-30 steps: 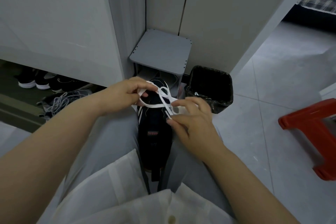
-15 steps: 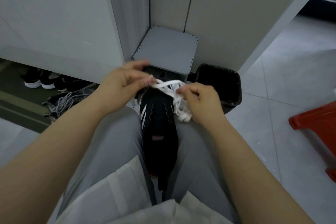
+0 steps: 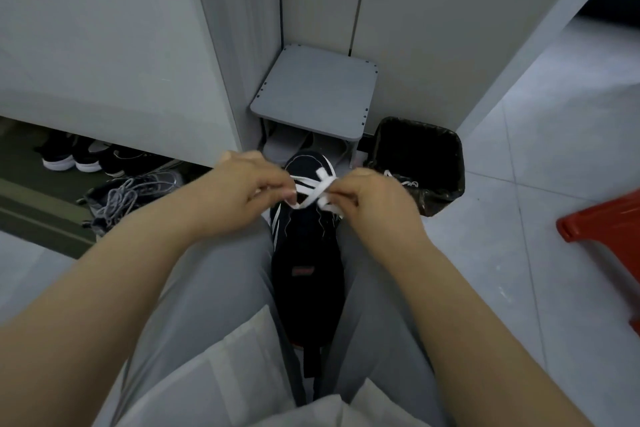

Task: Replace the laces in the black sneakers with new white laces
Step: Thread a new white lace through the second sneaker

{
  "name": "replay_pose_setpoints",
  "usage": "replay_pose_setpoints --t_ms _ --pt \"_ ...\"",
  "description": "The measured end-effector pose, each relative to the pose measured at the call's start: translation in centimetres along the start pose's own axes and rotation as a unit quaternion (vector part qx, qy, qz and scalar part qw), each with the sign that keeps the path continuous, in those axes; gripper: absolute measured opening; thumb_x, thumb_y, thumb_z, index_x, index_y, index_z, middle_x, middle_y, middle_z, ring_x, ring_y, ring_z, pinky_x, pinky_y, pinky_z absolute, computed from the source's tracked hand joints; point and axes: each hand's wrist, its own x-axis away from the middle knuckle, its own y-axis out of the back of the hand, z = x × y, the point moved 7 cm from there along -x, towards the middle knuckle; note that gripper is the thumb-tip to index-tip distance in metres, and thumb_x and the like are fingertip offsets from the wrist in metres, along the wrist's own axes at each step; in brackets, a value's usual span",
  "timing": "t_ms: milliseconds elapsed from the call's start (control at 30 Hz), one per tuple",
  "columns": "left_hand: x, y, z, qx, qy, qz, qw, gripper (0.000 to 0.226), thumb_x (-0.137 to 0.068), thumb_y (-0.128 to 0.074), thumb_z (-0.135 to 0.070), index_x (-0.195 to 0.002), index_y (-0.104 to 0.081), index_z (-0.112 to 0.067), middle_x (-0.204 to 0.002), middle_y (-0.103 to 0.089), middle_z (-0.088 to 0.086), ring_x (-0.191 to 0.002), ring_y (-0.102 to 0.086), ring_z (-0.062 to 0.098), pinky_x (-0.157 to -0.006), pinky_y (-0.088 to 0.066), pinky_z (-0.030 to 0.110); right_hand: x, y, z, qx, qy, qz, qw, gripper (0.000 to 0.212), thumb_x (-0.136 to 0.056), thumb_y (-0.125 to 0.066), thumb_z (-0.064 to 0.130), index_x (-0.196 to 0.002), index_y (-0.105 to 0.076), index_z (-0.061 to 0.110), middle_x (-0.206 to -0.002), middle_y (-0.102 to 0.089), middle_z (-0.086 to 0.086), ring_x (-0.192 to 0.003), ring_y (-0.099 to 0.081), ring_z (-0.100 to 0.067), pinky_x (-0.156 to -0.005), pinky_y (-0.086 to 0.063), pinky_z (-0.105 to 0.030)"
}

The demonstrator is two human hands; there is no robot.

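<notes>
Between the knees above pale floor tiles [image 3: 519,218], black sneaker [image 3: 306,253], fingers of left hand [image 3: 249,184] and right hand [image 3: 377,198] pinching white lace [image 3: 311,189] over its toe, grey stool [image 3: 318,90] in corner, black bin [image 3: 420,156] beside it

Matt cloth sneaker [image 3: 306,253], flat woven white lace [image 3: 313,189].

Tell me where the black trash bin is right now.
The black trash bin stands on the floor, right of centre in the head view, just beyond the right hand and beside the small grey shelf.
</notes>
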Motion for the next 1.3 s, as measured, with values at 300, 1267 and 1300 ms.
replay_pose_setpoints --t_ms 300,1267,1300 --pt "-0.1 -0.7 0.7 -0.103 -0.036 -0.112 0.988 0.033 -0.081 -0.045 -0.032 -0.086 -0.076 -0.021 -0.074 -0.064 -0.001 -0.075 -0.042 0.011 -0.062 -0.022 0.022 0.0 1.9 -0.4 -0.132 -0.108 0.087 0.981 0.006 -0.081 -0.068 0.023 -0.082 -0.074 0.024 -0.079 -0.068 0.01 -0.076 -0.061 -0.003 -0.073 -0.047 -0.021" --pt "-1.5 -1.1 -0.3 -0.079 -0.013 -0.018 0.997 0.006 -0.08 -0.066 -0.002 -0.081 -0.071 -0.005 -0.082 -0.058 0.015 -0.073 -0.055 0.029 -0.062 -0.039 0.032 -2.5 -1.3 1.5 0.124 0.077 0.14 0.979 0.022 -0.092 -0.052 0.011 -0.106 -0.068 0.015 -0.107 -0.054 -0.007 -0.094 -0.054 -0.023 -0.073 -0.038 -0.029" --pt "-1.5 -1.2 -0.4 -0.089 -0.02 -0.011 0.996 0.006 -0.079 -0.066 -0.002 -0.081 -0.07 -0.005 -0.081 -0.058 0.015 -0.071 -0.055 0.029 -0.061 -0.041 0.034 -2.5 -1.4 1.6 0.132 0.082 0.145 0.977 0.022 -0.092 -0.051 0.011 -0.107 -0.068 0.015 -0.108 -0.054 -0.007 -0.096 -0.054 -0.023 -0.074 -0.037 -0.029"
